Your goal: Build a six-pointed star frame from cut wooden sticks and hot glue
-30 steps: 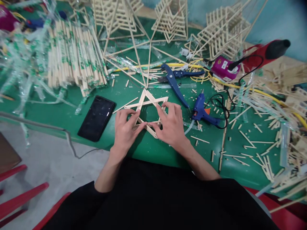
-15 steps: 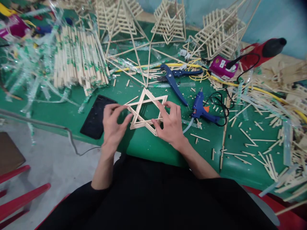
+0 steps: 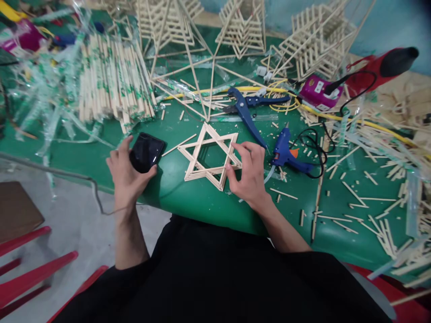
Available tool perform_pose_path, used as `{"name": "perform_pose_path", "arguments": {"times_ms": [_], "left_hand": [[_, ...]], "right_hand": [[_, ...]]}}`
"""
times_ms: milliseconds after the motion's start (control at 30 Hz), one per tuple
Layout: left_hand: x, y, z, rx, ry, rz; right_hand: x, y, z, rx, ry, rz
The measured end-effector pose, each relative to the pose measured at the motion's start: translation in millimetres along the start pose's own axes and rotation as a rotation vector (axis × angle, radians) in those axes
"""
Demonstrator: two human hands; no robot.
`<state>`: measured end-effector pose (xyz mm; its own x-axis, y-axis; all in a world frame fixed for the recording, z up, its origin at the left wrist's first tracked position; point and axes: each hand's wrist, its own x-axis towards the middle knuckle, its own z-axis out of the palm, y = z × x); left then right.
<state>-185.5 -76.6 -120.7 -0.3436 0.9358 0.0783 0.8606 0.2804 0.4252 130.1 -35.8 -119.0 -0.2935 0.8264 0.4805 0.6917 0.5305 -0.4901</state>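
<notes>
On the green tabletop lies a six-pointed star frame (image 3: 197,172) built of thin wooden sticks in layers. My right hand (image 3: 249,172) is at its right point, thumb and index finger closed on the sticks there. To the left, my left hand (image 3: 129,172) has its fingers and thumb around a black smartphone (image 3: 148,150), whose lower left part is hidden by the hand. A loose thin stick (image 3: 179,145) lies between the phone and the star. Right of my right hand rests a blue glue gun (image 3: 283,150) with an orange trigger.
Blue-handled cutters (image 3: 247,114) lie behind the star. A bundle of wrapped sticks (image 3: 114,83) is at back left, with finished stick lattices (image 3: 242,31) along the wall. A purple power block (image 3: 319,92), yellow cable (image 3: 370,123) and many stick offcuts (image 3: 380,233) cover the right side.
My left hand has left the star and moved left onto the phone, which now looks tilted. My right hand stays at the star's right side, with its fingers slightly shifted.
</notes>
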Motion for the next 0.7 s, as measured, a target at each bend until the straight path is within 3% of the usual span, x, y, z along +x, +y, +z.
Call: {"name": "perform_pose_path", "arguments": {"times_ms": [167,400,567,700], "left_hand": [[9.4,-4.8,-18.6,-0.019,-0.089,-0.128],[19.3,-27.3,-76.0,-0.047,-0.589,-0.341],[30.2,-35.1,-72.9,0.009,-0.718,-0.307],[36.6,-40.7,-60.5,0.103,-0.698,-0.269]], "right_hand": [[1.1,2.5,-4.4,-0.003,-0.003,0.025],[1.6,5.6,-10.1,0.003,0.020,0.017],[1.2,6.9,-10.4,0.015,0.012,0.035],[1.3,8.0,-10.2,0.020,0.021,0.032]]}}
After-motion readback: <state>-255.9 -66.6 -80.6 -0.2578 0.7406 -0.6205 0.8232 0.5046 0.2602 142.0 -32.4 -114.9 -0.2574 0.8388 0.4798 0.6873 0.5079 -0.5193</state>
